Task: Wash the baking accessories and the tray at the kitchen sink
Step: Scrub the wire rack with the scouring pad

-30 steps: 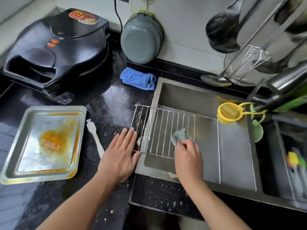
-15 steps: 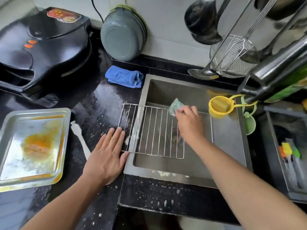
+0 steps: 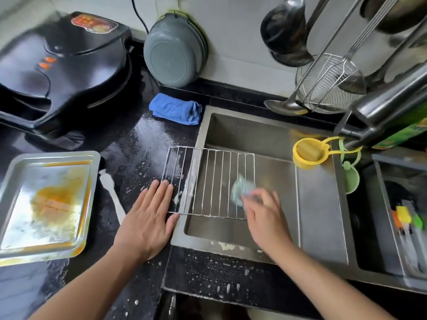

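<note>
A soapy wire rack [image 3: 209, 181] lies flat, half on the black counter and half over the steel sink [image 3: 321, 218]. My left hand [image 3: 149, 218] presses flat on the rack's near left corner, fingers straight. My right hand [image 3: 263, 218], blurred, grips a pale green scrub pad [image 3: 240, 190] against the rack's right part. A metal tray [image 3: 46, 204] with orange grease stains sits on the counter at the left. A white spatula [image 3: 113, 195] lies between tray and rack.
A black electric griddle [image 3: 62, 68] stands at the back left, a grey basin [image 3: 173, 49] leans on the wall, and a blue cloth [image 3: 175, 108] lies behind the sink. A yellow strainer [image 3: 308, 153] hangs at the sink's right. Ladles and a wire skimmer [image 3: 328, 82] hang above. Utensils [image 3: 406, 218] lie in a bin at right.
My right hand has pulled the scrub pad from the rack's far edge back toward its near right part. My left hand stays on the rack's corner.
</note>
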Motion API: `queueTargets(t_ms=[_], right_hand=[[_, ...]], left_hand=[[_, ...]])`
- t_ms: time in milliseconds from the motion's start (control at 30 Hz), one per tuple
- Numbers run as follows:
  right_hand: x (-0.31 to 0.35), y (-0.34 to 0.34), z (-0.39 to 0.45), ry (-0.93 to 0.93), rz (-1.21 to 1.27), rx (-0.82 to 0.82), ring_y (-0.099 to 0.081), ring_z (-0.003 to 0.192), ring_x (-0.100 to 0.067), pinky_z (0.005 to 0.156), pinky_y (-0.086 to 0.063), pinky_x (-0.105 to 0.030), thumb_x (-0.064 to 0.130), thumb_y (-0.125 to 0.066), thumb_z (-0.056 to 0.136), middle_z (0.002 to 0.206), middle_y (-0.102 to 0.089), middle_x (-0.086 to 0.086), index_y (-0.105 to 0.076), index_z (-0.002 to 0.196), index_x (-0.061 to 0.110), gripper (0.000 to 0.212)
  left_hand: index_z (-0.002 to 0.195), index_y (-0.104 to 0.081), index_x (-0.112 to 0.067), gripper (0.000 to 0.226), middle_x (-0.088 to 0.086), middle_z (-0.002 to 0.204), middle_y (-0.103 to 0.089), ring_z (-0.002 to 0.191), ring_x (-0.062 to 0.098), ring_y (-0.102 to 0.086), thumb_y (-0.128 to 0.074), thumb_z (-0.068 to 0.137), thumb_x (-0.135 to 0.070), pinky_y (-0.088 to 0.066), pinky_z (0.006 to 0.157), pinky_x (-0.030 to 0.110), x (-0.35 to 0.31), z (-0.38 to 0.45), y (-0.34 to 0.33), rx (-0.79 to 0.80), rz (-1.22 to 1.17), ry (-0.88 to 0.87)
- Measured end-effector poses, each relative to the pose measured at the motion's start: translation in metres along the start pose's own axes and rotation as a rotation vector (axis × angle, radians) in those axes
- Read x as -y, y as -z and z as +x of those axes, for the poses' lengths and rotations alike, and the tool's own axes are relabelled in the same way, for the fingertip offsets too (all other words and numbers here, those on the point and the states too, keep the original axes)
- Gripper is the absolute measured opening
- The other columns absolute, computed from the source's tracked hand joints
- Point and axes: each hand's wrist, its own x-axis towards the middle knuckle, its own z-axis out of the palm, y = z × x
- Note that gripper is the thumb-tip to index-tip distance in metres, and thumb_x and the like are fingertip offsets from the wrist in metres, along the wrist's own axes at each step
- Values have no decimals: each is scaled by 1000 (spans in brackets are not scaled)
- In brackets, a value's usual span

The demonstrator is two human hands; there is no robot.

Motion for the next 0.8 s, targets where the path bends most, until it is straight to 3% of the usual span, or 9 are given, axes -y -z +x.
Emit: queueTargets(t_ms=[133,200,300,500,600,700,733,767,800], right_hand=[[-12,-13,110,-102,-75,28,-47,108,-29,81,-53,-44,16,-56,100,117,-56,-2,-74,103,15,17],[-15,-21,125,-54,-114,46,-44,109,-26,76,-55,-45,13,-60,98,117,-57,3,-75,103,17,17],[-17,-16,67,45,-130,27,-46,109,-25,72,-58,-42,12,-69,93,115,-63,6,-78,102,21,16],[-11,23,-52,198,22,192,-55,106,-22,93,-51,-36,3,-80,83,112,-71,8,-79,108,19,29],[-16,42,-31,-237,289,122,-53,101,-14,94,-40,-27,1,-62,96,106,-67,3,-77,103,7,18],[-17,49,-8,-666,689,198,-47,86,-15,72,-36,-29,7,-50,102,88,-52,0,-60,85,2,21],[-9,49,-6,-754,834,281,-50,92,-15,79,-43,-31,9,-50,104,94,-56,2,-61,92,10,17],[-4,45,-3,-818,959,338,-53,105,-15,95,-46,-34,9,-50,105,109,-60,2,-62,107,15,13],[3,44,-2,-854,1027,366,-53,117,-16,109,-42,-40,10,-51,105,121,-59,2,-58,123,14,20]], left_hand=[[162,-5,-9,73,7,171,2,158,23,8,-7,107,-56,-6,126,43,-1,1,-1,-5,12,9],[162,-4,-9,73,7,170,2,158,23,8,-8,107,-56,-5,126,43,-1,0,-1,3,6,14],[161,0,-10,73,6,170,6,158,24,10,-4,106,-57,-1,126,42,-2,-1,3,22,3,27],[160,10,-13,74,3,168,15,155,25,21,10,102,-60,5,127,42,-6,-3,16,95,3,22],[160,11,-14,77,4,168,14,155,26,19,16,98,-59,2,128,42,-7,-1,29,129,1,20],[160,11,-13,69,8,168,14,157,25,12,-2,104,-51,4,127,37,-13,-1,46,211,-11,-26],[162,7,-13,66,9,169,10,158,25,7,-12,107,-43,2,127,36,-15,-2,53,224,-30,-35],[164,0,-13,65,8,170,3,158,25,1,-24,106,-32,-2,127,34,-16,-3,57,230,-72,-41],[164,-11,-12,68,7,170,-9,158,26,-11,-35,101,-21,-11,127,34,-17,-5,62,202,-114,-45]])
